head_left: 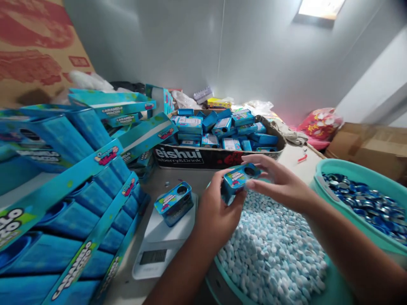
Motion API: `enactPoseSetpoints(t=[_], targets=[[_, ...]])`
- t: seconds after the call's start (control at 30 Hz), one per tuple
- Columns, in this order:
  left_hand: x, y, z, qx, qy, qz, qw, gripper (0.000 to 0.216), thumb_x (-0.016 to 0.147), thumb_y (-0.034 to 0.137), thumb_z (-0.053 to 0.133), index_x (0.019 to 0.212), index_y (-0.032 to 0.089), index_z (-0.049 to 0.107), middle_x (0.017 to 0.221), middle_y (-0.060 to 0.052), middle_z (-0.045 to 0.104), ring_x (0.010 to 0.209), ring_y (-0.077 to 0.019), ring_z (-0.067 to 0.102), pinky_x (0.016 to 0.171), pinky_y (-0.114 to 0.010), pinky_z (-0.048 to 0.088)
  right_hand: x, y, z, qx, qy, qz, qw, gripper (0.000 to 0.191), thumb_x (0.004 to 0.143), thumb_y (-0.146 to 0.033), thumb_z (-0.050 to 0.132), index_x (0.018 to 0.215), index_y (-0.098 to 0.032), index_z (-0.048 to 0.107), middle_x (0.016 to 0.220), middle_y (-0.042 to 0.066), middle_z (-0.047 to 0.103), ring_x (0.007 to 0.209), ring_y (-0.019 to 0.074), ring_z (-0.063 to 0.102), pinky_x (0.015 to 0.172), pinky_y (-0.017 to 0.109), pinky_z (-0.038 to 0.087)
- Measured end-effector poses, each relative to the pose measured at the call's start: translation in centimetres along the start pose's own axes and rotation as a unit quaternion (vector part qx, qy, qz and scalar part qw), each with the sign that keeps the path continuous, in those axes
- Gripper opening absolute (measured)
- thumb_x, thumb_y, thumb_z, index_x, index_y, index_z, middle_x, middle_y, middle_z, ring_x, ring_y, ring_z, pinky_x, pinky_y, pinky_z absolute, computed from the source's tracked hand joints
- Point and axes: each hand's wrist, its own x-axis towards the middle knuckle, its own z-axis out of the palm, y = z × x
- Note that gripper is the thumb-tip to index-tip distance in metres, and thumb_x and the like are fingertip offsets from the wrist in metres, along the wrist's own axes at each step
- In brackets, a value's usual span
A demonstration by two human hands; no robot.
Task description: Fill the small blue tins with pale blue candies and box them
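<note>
Pellets (270, 250) lie in a tub (337, 284) (scale (159, 233) to its left).

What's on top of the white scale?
A blue tin sits on the scale. The left forearm covers the scale's near right corner, so anything there is hidden.

A glossy box (241, 177) near center, shiny metallic caps (365, 197) in a smooth plastic tub (349, 167) near three o'clock, matt cardboard carton (34, 46) at ten.

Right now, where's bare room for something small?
Pale tabletop shows between the black-sided cardboard box and the round turquoise tub of blue metal caps, beside a red scrap; a narrower strip separates the box from the white plastic scale. Stacked blue tins crowd the left.
</note>
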Motion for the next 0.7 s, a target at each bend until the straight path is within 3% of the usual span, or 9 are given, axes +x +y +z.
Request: enactPoseSetpoints(t=[0.07,0.13,0.23,0.33,0.4,0.53,0.6,0.7], targets=[[0.0,-0.2,0.2,0.003,0.016,0.025,1.000,0.038,0.089,0.029,0.064,0.124,0.024,0.051,0.119,-0.006,0.065,0.108,-0.0199,0.064,0.093,-0.032,0.052,0.0,0.3,0.1,0.044,-0.049,0.001,0.998,0.055,0.087,-0.038,0.071,0.136,-0.028,0.049,0.136,0.007,0.055,0.115,0.0224,0.059,0.090,0.033,0.055],[0.1,-0.3,0.3,0.055,0.050,0.055,0.996,0.040,0.087,0.029,0.066,0.124,0.023,0.053,0.129,-0.009,0.057,0.117,-0.0229,0.059,0.096,-0.035,0.052,0.2,0.6,0.4,0.077,-0.065,0.002,0.995,0.052,0.086,-0.036,0.072,0.131,-0.025,0.050,0.123,0.006,0.061,0.104,0.0198,0.063,0.084,0.031,0.056],[0.1,-0.1,-0.8,0.171,0.139,0.141,0.965,0.050,0.082,0.028,0.070,0.129,0.021,0.054,0.143,-0.014,0.041,0.127,-0.0279,0.052,0.100,-0.040,0.051,0.4,1.1,1.1,0.101,-0.010,0.028,0.994,0.041,0.080,-0.039,0.076,0.111,-0.021,0.056,0.097,0.002,0.061,0.087,0.0164,0.062,0.069,0.025,0.054],[-0.2,0.1,-4.2,0.326,0.214,0.202,0.898,0.059,0.080,0.029,0.072,0.135,0.021,0.052,0.144,-0.016,0.042,0.134,-0.0333,0.045,0.111,-0.052,0.040,0.9,1.2,1.8,0.105,0.068,0.035,0.991,0.038,0.076,-0.040,0.078,0.097,-0.021,0.054,0.088,0.001,0.058,0.081,0.0155,0.058,0.063,0.025,0.051],[-0.8,-0.3,-7.0,0.415,0.205,0.150,0.874,0.061,0.077,0.031,0.074,0.134,0.021,0.055,0.143,-0.016,0.047,0.136,-0.0377,0.043,0.113,-0.058,0.035,1.4,0.9,2.2,0.095,0.097,0.034,0.990,0.037,0.073,-0.040,0.079,0.093,-0.021,0.053,0.087,0.001,0.058,0.080,0.0160,0.057,0.063,0.026,0.050],[-3.0,-1.7,-11.0,0.413,0.094,-0.069,0.903,0.046,0.080,0.028,0.068,0.125,0.025,0.062,0.121,-0.012,0.068,0.109,-0.0339,0.066,0.087,-0.046,0.056,3.7,-0.4,3.1,0.034,0.099,0.022,0.994,0.041,0.068,-0.038,0.080,0.092,-0.022,0.052,0.085,0.000,0.057,0.075,0.0156,0.054,0.061,0.027,0.045],[-4.7,-1.6,-11.7,0.385,0.154,-0.094,0.905,0.051,0.081,0.034,0.069,0.130,0.027,0.059,0.116,-0.009,0.071,0.098,-0.0309,0.070,0.079,-0.042,0.058,5.3,-1.2,4.2,0.023,0.058,0.018,0.998,0.041,0.068,-0.039,0.080,0.091,-0.022,0.051,0.083,-0.001,0.056,0.073,0.0148,0.053,0.061,0.027,0.043],[-7.7,0.6,-11.9,0.338,0.314,-0.012,0.887,0.071,0.074,0.047,0.077,0.138,0.028,0.052,0.118,-0.008,0.070,0.099,-0.0298,0.070,0.082,-0.042,0.058,7.2,-1.6,7.1,0.029,-0.032,0.006,0.999,0.042,0.067,-0.038,0.081,0.091,-0.021,0.051,0.084,-0.002,0.056,0.074,0.0145,0.052,0.065,0.027,0.042]])
